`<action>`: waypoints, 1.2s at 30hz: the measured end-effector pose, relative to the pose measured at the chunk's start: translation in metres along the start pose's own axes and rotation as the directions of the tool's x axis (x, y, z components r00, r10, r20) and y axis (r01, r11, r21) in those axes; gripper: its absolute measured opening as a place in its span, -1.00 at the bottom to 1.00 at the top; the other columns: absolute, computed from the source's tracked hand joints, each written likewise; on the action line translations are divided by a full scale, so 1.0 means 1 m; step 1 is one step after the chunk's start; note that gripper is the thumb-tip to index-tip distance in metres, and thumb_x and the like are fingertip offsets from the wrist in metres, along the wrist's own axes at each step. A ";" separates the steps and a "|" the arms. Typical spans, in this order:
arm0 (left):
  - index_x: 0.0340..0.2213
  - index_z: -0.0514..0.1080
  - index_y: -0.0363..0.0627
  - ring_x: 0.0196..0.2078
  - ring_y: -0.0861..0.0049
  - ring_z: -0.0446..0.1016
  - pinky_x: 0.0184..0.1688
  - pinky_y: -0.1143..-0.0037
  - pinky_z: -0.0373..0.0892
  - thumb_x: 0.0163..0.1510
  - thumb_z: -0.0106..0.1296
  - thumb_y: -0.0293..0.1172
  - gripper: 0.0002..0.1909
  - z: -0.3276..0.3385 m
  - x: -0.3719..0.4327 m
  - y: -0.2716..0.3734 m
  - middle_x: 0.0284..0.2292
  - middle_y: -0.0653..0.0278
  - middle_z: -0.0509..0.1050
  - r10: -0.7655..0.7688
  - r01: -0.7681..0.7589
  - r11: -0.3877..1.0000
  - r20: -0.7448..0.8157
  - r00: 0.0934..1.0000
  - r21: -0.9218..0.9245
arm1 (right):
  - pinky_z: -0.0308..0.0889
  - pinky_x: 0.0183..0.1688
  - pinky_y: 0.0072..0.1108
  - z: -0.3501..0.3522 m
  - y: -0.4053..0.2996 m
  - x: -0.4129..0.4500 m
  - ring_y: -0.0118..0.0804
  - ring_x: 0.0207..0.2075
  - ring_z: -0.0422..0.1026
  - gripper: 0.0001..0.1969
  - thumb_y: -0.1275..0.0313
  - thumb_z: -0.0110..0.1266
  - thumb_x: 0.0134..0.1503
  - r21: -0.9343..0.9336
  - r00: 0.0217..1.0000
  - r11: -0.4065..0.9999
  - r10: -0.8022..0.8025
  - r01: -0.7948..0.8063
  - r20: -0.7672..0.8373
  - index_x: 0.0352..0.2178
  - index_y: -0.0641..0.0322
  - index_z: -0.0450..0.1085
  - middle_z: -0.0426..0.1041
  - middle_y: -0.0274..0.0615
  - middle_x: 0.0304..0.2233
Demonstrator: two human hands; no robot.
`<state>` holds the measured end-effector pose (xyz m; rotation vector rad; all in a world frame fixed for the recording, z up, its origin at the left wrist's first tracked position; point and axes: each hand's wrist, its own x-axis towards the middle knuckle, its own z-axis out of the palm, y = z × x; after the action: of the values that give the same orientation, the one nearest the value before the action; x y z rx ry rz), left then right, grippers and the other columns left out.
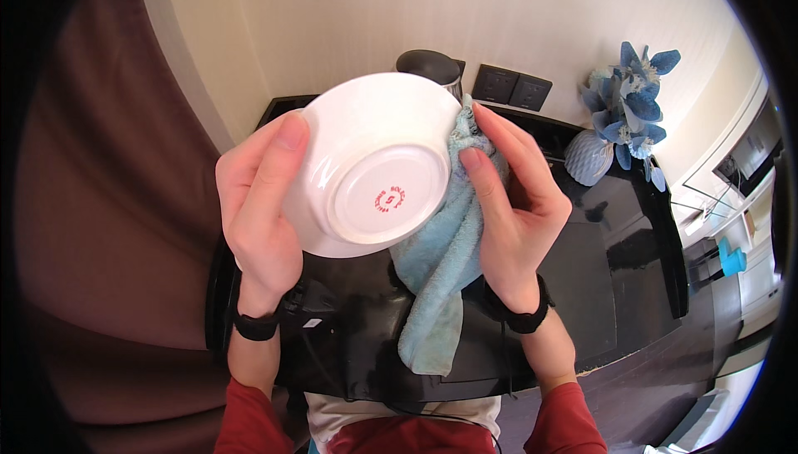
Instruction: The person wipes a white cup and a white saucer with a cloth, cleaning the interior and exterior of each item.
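A white ceramic bowl point(374, 111) is held up and tilted, its underside and foot ring facing me, with a red printed mark on the base. My left hand point(265, 205) grips its left side, the thumb lying along the outer wall. At the bowl's right rim, my right hand point(517, 198) pinches a light blue terry cloth point(442, 254) between thumb and fingers. The cloth touches the bowl there and hangs down over the black table point(368, 311). The bowl's inside is hidden.
Behind the bowl stands a dark-lidded container point(427, 64), partly hidden. Black wall sockets point(511, 87) are behind the table. A blue-grey vase point(588, 158) with artificial blue flowers stands at the back right. A brown curtain point(118, 205) hangs at the left.
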<state>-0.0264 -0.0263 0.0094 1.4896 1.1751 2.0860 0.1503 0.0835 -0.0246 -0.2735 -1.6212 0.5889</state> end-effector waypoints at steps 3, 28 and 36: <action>-0.40 0.45 -0.42 -0.45 0.74 0.30 -0.38 0.66 0.20 0.33 -0.14 -0.24 -0.58 -0.013 0.006 -0.002 -0.51 0.39 0.43 -0.012 0.009 0.999 0.108 0.994 0.031 | 0.34 -0.03 -0.66 -0.002 -0.007 0.003 -0.47 -0.13 0.46 -0.65 0.70 0.20 0.08 0.235 0.975 0.947 0.219 -0.218 0.020 -0.06 0.43 0.48 0.49 -0.19 -0.11; -0.31 0.49 -0.46 -0.44 0.68 0.43 -0.37 0.66 0.29 0.35 -0.21 -0.22 -0.53 -0.009 0.004 -0.003 -0.44 0.23 0.55 -0.057 0.042 0.982 -0.076 0.995 -0.184 | 0.27 -0.20 -0.77 -0.007 -0.031 -0.001 -0.69 -0.28 0.37 -0.83 0.51 0.13 0.23 0.555 0.828 0.628 0.506 -0.545 0.242 -0.17 0.38 0.46 0.48 -0.42 -0.31; -0.20 0.45 -0.49 -0.27 0.54 0.52 -0.18 0.57 0.39 0.36 -0.23 -0.22 -0.54 -0.002 0.000 -0.007 -0.30 0.13 0.56 -0.068 -0.012 0.944 -0.231 0.971 -0.329 | 0.27 -0.24 -0.80 0.003 -0.030 -0.009 -0.72 -0.31 0.37 -0.82 0.45 0.13 0.26 0.597 0.830 0.611 0.527 -0.520 0.183 -0.17 0.36 0.46 0.51 -0.42 -0.32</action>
<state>-0.0291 -0.0229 0.0042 1.0871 0.8585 2.3529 0.1538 0.0529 -0.0165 -0.2473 -1.2204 1.5512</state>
